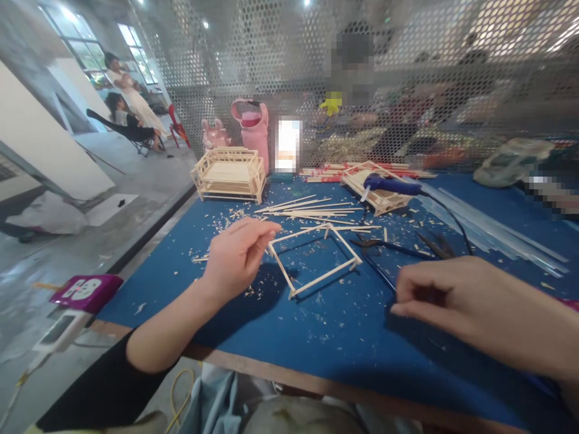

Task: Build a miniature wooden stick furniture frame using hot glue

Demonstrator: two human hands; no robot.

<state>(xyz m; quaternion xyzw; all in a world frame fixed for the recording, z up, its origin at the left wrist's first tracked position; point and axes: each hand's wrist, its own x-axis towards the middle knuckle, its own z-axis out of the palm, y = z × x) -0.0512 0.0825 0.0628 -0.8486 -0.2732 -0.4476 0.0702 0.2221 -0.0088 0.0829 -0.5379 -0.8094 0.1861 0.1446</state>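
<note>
My left hand (237, 256) is closed in a pinch at the left corner of a rectangular frame of thin wooden sticks (323, 281). Short stick legs show at some of the frame's corners. My right hand (446, 301) is raised over the table's right side, fingers curled and thumb close to the index finger. Whatever it may hold is hidden. Beside its fingertips ends one dark blue handle of a pair of pliers (377, 243), which lies right of the frame. A blue glue gun (393, 184) rests on a small stick-built piece (384, 202) behind.
Loose sticks (312, 208) and shavings litter the blue tabletop (325, 337). A finished-looking miniature stick bench (230, 175) and a pink bottle (256, 138) stand at the back. Clear glue sticks (502, 229) lie right. A perforated metal screen (280, 66) rises behind; a purple power strip (85, 291) sits left.
</note>
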